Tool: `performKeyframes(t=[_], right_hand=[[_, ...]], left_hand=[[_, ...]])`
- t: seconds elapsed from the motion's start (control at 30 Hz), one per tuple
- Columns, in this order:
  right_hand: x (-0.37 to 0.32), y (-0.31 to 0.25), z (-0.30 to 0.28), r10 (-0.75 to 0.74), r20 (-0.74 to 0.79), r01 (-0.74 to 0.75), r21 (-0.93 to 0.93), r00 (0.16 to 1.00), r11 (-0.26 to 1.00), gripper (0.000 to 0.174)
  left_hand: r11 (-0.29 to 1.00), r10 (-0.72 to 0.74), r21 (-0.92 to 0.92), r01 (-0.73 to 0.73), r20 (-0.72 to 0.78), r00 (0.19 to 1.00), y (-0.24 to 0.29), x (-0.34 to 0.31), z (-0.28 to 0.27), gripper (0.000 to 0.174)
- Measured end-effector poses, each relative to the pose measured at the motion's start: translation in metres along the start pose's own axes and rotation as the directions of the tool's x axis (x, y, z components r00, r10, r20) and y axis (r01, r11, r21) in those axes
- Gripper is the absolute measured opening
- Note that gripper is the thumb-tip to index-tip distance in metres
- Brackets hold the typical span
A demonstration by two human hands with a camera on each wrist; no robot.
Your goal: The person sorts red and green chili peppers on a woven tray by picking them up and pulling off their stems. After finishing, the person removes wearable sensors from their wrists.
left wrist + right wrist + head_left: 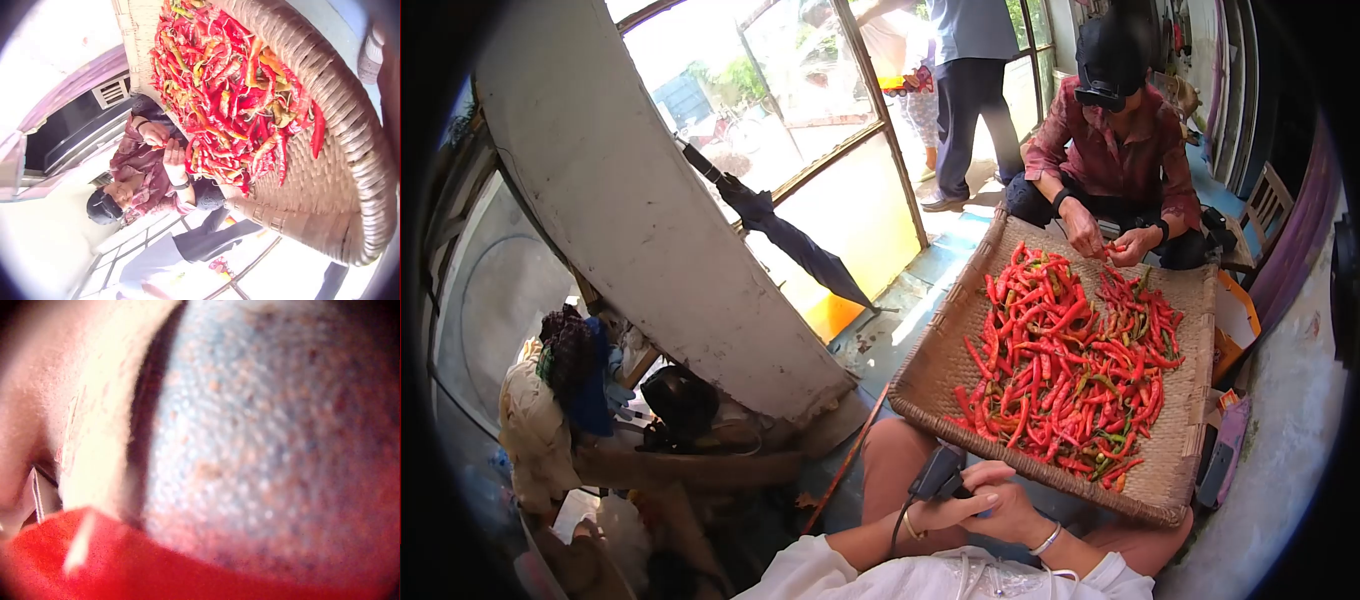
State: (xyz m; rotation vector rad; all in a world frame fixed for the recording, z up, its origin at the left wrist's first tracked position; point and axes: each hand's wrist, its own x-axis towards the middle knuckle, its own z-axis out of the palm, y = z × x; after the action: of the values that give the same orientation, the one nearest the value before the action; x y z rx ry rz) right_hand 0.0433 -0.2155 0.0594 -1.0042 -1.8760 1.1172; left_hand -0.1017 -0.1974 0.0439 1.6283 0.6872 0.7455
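The left hand [945,512] and right hand [1012,518] are touching at five o'clock, finger curl impossible to tell, while the peppers [1055,375] are lying in the basket [1165,490] at four o'clock.

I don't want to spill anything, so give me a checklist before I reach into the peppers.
1. Peppers inside the basket: ok, piled within its rim.
2. Basket steady: cannot tell, its supports are mostly hidden.
3. Left hand and right hand empty: cannot tell, they are together and partly hide each other.
4. Far edge free of the other person's hands: not ok, they are there.
5. Right wrist view sharp: not ok, blurred.
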Motion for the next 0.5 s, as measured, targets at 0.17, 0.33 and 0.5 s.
performKeyframes(t=[0.17, 0.33, 0.5], right_hand=[[0.008, 0.004, -0.015, -0.201, 0.000, 0.193, 0.280, 0.980, 0.940, 0.015], [0.021, -0.009, -0.052, -0.002, 0.230, -0.141, 0.602, 0.973, 0.786, 0.020], [0.025, 0.012, -0.061, 0.043, 0.300, -0.214, 0.567, 0.953, 0.795, 0.016]], left_hand=[[0.995, 0.028, 0.087, -0.041, 0.151, 0.988, 0.022, 0.009, -0.009, 0.052], [0.886, 0.108, -0.463, 0.009, 0.226, 0.968, 0.030, 0.031, -0.014, 0.062], [0.973, 0.161, -0.202, -0.115, 0.229, 0.960, 0.014, 0.050, -0.023, 0.053]])
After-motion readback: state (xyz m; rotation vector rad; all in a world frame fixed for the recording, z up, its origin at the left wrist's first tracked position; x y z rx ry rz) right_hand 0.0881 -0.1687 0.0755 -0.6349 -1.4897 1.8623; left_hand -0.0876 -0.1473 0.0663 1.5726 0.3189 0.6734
